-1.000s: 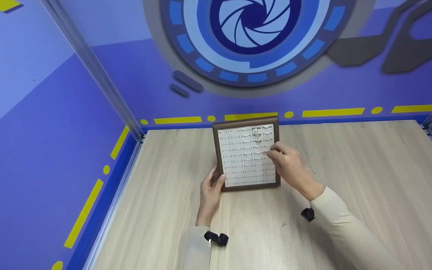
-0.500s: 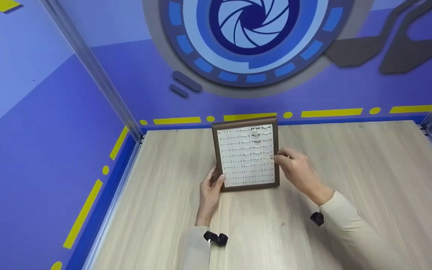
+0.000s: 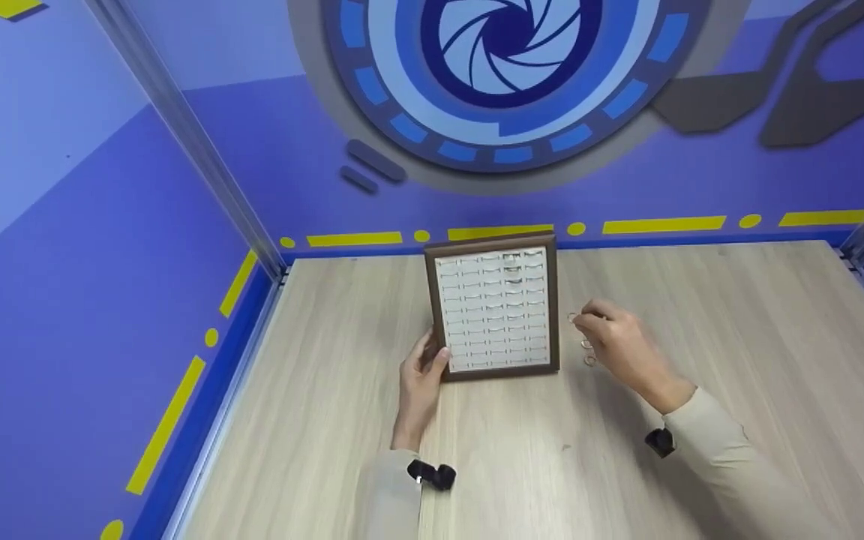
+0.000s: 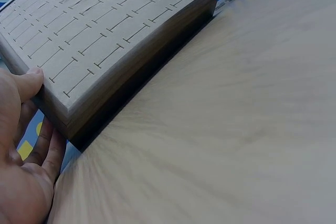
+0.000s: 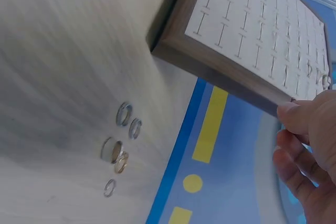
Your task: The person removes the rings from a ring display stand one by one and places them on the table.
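A ring display box (image 3: 456,369) with a brown wooden frame and a white slotted pad stands tilted up on the table. My left hand (image 3: 422,386) grips its lower left corner, thumb on the front edge (image 4: 26,85) and fingers behind. A few rings (image 3: 513,270) sit in slots near the pad's top right. To the right of the box, my right hand (image 3: 619,341) pinches a small ring (image 3: 572,318) between thumb and fingertips. Several loose rings, among them a wide silver band (image 5: 112,150) and a gold-toned ring (image 5: 121,162), lie on the table below that hand.
The light wood table (image 3: 507,465) runs back to a blue-purple printed wall (image 3: 372,217) with yellow dashes. Another printed panel (image 3: 64,300) rises along the left side. Metal posts (image 3: 199,150) stand at the corners.
My right hand has drawn away from the pad to the right, carrying the ring past the box's edge. Loose rings on the table have come into sight. My left hand keeps its grip.
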`<move>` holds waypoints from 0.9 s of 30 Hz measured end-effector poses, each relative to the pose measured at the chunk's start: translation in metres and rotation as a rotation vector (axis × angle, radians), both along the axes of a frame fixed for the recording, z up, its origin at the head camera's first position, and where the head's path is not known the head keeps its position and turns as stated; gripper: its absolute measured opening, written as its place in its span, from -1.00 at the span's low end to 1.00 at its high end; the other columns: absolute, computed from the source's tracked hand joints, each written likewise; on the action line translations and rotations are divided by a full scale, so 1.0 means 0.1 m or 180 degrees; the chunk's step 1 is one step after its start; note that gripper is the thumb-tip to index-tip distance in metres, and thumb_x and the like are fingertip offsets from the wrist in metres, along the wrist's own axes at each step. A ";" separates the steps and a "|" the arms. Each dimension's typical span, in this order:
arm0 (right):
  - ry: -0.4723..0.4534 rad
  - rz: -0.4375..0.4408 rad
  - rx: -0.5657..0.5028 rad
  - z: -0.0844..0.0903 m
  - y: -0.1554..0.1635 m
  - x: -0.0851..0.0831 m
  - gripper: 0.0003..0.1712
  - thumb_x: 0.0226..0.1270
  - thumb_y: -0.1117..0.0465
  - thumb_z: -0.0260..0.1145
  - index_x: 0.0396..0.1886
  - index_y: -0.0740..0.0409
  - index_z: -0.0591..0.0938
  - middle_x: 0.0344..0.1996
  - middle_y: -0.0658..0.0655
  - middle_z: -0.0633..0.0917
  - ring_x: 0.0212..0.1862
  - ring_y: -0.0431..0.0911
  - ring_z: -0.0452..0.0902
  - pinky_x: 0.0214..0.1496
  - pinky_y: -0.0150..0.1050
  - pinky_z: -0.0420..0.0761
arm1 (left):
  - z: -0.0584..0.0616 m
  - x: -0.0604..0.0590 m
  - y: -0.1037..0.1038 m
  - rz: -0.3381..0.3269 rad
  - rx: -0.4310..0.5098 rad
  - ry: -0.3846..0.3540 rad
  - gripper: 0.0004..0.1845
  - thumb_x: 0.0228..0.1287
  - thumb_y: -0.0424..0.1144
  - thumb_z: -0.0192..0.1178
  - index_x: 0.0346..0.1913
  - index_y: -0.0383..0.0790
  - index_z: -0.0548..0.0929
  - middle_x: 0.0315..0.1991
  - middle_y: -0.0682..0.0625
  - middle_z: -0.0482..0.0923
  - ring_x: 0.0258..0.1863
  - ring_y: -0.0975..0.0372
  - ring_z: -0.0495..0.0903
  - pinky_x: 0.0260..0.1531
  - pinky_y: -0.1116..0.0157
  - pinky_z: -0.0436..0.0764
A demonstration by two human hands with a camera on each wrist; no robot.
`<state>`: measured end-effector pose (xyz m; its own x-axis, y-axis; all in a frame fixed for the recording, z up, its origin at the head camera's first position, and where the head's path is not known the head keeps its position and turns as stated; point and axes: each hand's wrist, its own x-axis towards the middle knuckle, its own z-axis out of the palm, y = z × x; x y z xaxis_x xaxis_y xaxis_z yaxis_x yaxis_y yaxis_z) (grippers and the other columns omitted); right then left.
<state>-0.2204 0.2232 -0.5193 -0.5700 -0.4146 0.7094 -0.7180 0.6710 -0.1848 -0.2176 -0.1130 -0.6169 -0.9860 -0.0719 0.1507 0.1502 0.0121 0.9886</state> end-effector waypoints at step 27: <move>-0.0301 -0.0429 0.0108 -0.26 0.45 0.16 -0.75 0.12 0.66 0.50 -0.34 0.27 0.82 -0.33 0.12 0.69 -0.29 -0.02 0.70 -0.34 -0.13 0.79 | 0.00 0.00 0.00 0.0023 0.0002 -0.0058 -0.38 0.56 -0.26 0.28 0.58 -0.28 0.41 0.39 -0.21 0.59 0.42 0.01 0.55 0.47 0.14 0.54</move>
